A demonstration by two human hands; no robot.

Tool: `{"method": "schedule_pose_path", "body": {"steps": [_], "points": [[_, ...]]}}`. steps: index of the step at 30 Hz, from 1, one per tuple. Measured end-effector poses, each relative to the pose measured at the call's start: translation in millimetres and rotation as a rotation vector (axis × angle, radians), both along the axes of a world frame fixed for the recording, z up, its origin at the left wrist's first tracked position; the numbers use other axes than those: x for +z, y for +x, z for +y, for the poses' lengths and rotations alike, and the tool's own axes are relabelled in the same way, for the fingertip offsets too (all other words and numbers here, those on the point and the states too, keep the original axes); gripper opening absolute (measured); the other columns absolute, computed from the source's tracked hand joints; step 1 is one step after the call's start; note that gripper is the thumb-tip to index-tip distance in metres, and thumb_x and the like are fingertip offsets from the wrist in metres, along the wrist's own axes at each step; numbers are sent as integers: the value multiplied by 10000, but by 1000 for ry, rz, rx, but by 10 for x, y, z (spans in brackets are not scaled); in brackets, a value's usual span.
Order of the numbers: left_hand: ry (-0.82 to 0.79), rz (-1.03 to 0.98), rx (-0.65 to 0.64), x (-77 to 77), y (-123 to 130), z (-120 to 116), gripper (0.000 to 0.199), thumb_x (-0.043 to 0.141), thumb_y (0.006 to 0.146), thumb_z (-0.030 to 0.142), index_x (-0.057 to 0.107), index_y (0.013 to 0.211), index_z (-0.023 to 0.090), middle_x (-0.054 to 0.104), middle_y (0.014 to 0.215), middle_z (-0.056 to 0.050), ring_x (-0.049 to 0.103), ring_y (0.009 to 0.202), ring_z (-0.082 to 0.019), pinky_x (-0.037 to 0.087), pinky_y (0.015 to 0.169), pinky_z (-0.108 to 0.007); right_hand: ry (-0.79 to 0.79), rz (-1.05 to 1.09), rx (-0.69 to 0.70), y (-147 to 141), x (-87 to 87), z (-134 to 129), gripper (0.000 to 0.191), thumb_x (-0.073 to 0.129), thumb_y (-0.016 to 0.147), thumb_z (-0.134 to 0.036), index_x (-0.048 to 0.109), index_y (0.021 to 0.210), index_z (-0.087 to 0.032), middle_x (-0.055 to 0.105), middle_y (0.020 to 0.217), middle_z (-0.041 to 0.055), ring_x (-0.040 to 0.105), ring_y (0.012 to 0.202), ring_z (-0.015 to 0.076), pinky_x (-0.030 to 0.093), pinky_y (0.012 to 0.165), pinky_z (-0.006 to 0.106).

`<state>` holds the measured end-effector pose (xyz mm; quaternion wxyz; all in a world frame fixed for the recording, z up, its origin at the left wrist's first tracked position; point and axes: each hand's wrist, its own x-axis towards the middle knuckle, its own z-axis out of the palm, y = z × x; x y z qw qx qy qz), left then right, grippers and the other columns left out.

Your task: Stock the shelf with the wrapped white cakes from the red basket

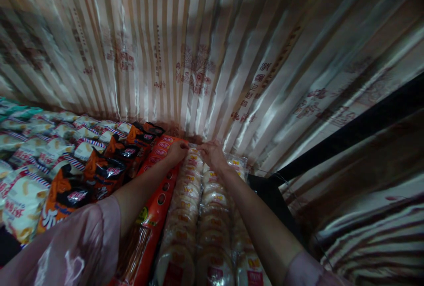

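Note:
Several clear plastic packets of round, pale crackers stand in long rows that run away from me. My left hand (179, 150) is at the far end of the leftmost row of cracker packets (186, 204), its fingers pinched at the upper left edge of the farthest packet. On the other side of that packet, my right hand (212, 154) has its thumb and forefinger closed at the edge, the fingertips pointing left. Its forearm crosses over the right row of crackers (253, 266). A long red-orange snack packet (162, 202) lies under my left forearm.
Orange and black snack bags (104, 171) stand left of the red packet, and white snack bags (24, 197) fill the far left. A striped, printed curtain (198, 47) hangs close behind the goods. A dark bar (347, 131) slants up on the right.

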<state>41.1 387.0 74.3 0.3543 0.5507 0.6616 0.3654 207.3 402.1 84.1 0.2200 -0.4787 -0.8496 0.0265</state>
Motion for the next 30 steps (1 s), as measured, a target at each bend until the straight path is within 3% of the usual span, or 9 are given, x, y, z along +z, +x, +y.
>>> {"method": "schedule_pose_path", "body": {"steps": [13,23,30], "points": [[44,-5,27,-59,7,9,153,629,682,113,700,812,151,683,695,-1,589,624,-102,471,618,-195,-79,-50,-127,39,-17,-67,125,585,788,-269,701,769,-228,701,775,20,589,799,168,394,801,279],[-12,150,-10,15,-29,-12,159,545,750,138,691,812,127,681,726,-13,584,645,-106,451,619,-193,-14,-48,-219,-51,4,-144,157,536,805,-255,683,765,-216,691,792,33,561,860,178,340,840,293],[2,94,-5,-15,-38,-17,138,573,714,130,696,777,133,656,630,3,570,612,-108,444,578,-180,-9,-28,-239,-52,-13,-163,141,551,798,-267,681,770,-219,687,787,26,561,811,163,333,824,284]]}}
